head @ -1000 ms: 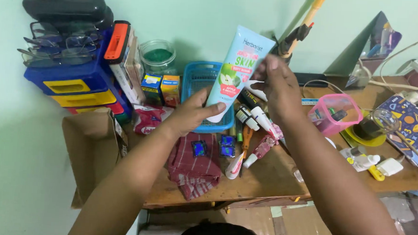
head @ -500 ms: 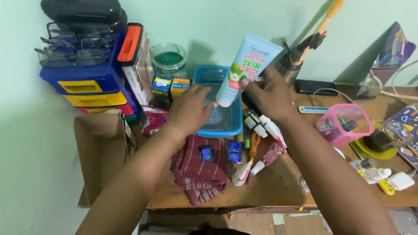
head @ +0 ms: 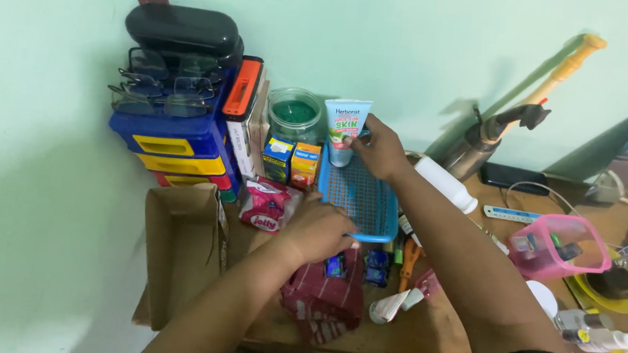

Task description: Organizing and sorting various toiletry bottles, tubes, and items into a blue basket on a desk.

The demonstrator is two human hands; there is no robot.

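My right hand grips a pale blue lotion tube and holds it upright, cap down, at the far end of a blue plastic basket. Curled near the basket's front left corner, my left hand rests just above a folded red striped cloth; whether it touches the basket rim I cannot tell. Two small blue packets lie on the cloth's right side.
A blue drawer unit with glasses and a black case on top stands at the back left, next to a book, a green-filled jar and small boxes. An open cardboard box sits left. A pink container, white bottle and small tubes lie right.
My right hand carried the tube down from mid-air to the basket's far end. My left hand let go of it and dropped to the basket's front corner. The view shifted left.
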